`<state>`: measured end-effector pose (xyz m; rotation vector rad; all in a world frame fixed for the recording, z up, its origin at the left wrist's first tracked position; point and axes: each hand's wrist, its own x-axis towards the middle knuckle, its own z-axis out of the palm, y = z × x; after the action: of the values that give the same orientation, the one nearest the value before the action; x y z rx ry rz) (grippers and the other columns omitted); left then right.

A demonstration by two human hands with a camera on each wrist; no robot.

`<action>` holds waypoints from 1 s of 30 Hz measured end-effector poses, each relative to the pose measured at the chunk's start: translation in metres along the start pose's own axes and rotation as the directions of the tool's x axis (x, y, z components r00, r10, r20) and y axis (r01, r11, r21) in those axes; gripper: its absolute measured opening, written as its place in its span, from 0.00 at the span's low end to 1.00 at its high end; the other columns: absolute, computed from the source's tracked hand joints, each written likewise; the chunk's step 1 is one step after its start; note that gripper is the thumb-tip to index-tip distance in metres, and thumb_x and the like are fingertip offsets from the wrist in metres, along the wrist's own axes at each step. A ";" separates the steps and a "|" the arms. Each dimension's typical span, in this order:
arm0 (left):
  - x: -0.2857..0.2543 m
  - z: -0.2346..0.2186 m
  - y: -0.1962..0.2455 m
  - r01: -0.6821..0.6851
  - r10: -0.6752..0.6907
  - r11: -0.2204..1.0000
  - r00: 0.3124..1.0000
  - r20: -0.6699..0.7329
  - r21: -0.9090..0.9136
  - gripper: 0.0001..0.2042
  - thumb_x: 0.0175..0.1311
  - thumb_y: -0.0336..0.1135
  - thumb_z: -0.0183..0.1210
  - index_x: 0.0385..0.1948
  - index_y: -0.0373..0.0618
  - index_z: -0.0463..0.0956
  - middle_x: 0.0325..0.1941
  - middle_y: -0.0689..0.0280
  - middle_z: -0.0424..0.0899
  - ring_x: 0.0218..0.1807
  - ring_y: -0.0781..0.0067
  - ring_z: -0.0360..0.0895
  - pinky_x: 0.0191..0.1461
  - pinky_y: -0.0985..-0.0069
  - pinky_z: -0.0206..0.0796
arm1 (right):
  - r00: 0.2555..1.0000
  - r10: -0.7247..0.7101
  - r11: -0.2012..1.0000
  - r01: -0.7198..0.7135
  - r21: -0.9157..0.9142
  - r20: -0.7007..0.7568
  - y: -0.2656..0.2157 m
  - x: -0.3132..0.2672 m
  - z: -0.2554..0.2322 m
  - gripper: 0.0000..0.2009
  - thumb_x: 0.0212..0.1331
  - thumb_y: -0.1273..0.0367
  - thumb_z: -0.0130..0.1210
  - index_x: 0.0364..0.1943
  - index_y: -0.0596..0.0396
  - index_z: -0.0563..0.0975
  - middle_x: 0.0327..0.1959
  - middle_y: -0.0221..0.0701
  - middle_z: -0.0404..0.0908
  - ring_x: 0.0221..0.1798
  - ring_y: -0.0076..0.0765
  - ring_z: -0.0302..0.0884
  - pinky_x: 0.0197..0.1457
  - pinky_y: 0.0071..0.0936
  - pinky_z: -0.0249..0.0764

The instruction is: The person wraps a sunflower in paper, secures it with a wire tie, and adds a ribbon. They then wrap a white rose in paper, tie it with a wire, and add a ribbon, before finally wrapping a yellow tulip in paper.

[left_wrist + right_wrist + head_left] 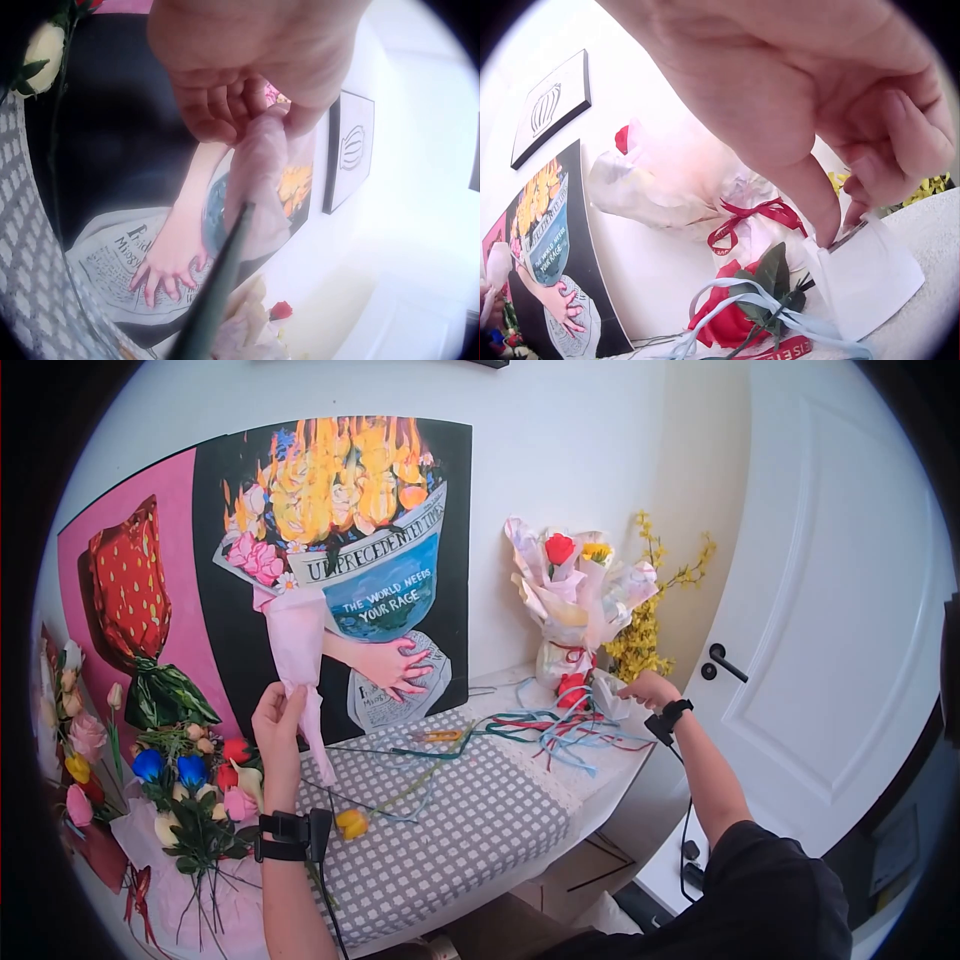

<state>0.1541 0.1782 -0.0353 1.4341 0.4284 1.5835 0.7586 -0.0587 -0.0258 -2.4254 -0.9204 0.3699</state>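
My left hand [277, 717] grips the narrow lower part of a pink paper wrap [296, 635], held upright before the painting. A pink bloom shows above its top edge in the head view. From the wrap's lower end a dark green stem [214, 296] sticks out. On the right, my right hand [650, 690] pinches the upper edge of a small white box-like object [870, 281], thumb and fingertips at a dark strip along its opening. An artificial red rose [724, 319] with green leaves lies next to it, pale blue ribbons [739, 300] across its stem.
A wrapped bouquet [560, 600] with a red bow stands behind the white object, yellow sprigs [640, 640] beside it. Tangled ribbons [560, 735] lie near the checked cloth [440, 860]. Artificial flowers [195, 790] fill the left side. A yellow bloom [352, 823] rests on the cloth.
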 end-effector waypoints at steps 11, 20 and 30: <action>-0.001 0.001 0.003 0.008 -0.008 1.000 1.000 -0.016 0.010 0.06 0.73 0.33 0.60 0.40 0.39 0.79 0.35 0.74 0.83 0.33 0.91 0.74 0.34 0.87 0.61 | 0.990 0.036 0.946 -0.077 0.314 0.134 0.029 0.034 0.007 0.10 0.61 0.68 0.67 0.27 0.58 0.80 0.19 0.25 0.72 0.17 0.22 0.63 0.18 0.22 0.57; 0.001 -0.001 0.002 -0.002 0.002 1.000 1.000 -0.015 0.000 0.06 0.73 0.32 0.60 0.40 0.38 0.79 0.36 0.73 0.83 0.35 0.89 0.74 0.37 0.86 0.62 | 0.959 0.036 0.792 -0.199 0.576 0.282 0.021 0.019 0.004 0.07 0.67 0.71 0.58 0.32 0.59 0.75 0.30 0.30 0.73 0.40 0.43 0.86 0.46 0.55 0.89; 0.000 0.002 0.006 0.005 -0.005 1.000 1.000 -0.025 0.015 0.08 0.73 0.35 0.61 0.41 0.40 0.80 0.35 0.74 0.83 0.33 0.91 0.75 0.34 0.88 0.61 | 0.976 -0.050 0.665 -0.127 0.736 0.213 0.023 -0.009 0.009 0.08 0.70 0.71 0.54 0.39 0.65 0.74 0.38 0.36 0.77 0.50 0.53 0.87 0.55 0.48 0.85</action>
<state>0.1530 0.1742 -0.0302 1.4245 0.4592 1.5990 0.7608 -0.0758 -0.0460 -1.6447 -0.6143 0.8594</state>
